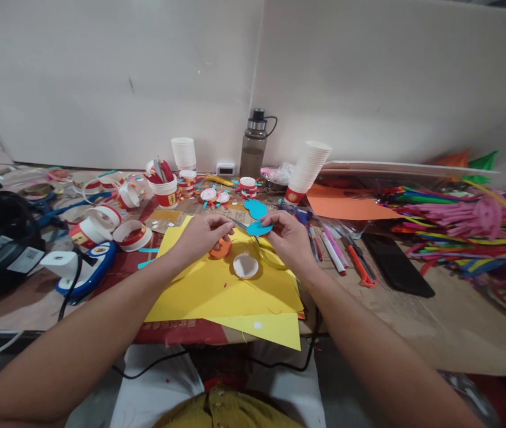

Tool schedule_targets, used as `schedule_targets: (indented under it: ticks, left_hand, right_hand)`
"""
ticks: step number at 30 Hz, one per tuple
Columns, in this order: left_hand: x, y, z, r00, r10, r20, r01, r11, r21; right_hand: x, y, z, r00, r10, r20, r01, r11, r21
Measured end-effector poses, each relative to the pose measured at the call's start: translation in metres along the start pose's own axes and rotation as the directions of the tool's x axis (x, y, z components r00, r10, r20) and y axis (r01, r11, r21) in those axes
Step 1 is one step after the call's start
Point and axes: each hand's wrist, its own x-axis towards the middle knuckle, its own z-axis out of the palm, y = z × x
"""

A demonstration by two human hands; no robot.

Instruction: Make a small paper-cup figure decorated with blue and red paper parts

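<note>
Yellow paper lies in overlapping sheets at the near edge of the table, one corner reaching past that edge. From the head camera, both bare forearms come in over the near edge, slanting inward until the hands nearly meet above the far edge of the paper. The left hand is bent palm down, thumb and forefinger drawn together beside a thin grey blade; whether they grip it cannot be told. The right hand is turned inward with curled fingers, its thumb and fingertips closed on the right rim of a blue disc, held over the far edge of the yellow paper with the blade at its left side. Just beyond lies another blue piece. An orange disc sits below the left hand, and a small white cup stands on the paper between the wrists. Toward the table's right edge lie an orange cutter and a black phone; a bottle stands at the far edge.
</note>
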Motion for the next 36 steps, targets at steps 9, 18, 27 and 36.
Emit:
schedule_targets:
  ticks: [9,18,27,36]
  left_hand:
    - [0.003,-0.007,0.0,1.0,-0.011,0.015,0.013,0.994,-0.109]
    - [0.004,-0.008,0.001,0.999,0.023,0.028,-0.015,0.965,-0.262]
    - [-0.004,0.004,0.009,0.941,0.017,0.337,0.109,0.93,-0.352]
    - [-0.001,-0.001,0.004,0.933,-0.069,0.355,0.182,0.937,-0.297]
  right_hand:
    - [0.001,0.0,0.0,0.998,-0.056,0.009,0.056,0.998,-0.025]
    - [-0.002,-0.012,-0.001,0.985,-0.154,0.077,0.156,0.987,-0.031]
    - [-0.011,-0.027,0.002,0.89,-0.357,0.283,0.393,0.916,-0.08]
    - [-0.013,-0.026,0.003,0.869,-0.387,0.309,0.438,0.892,-0.114]
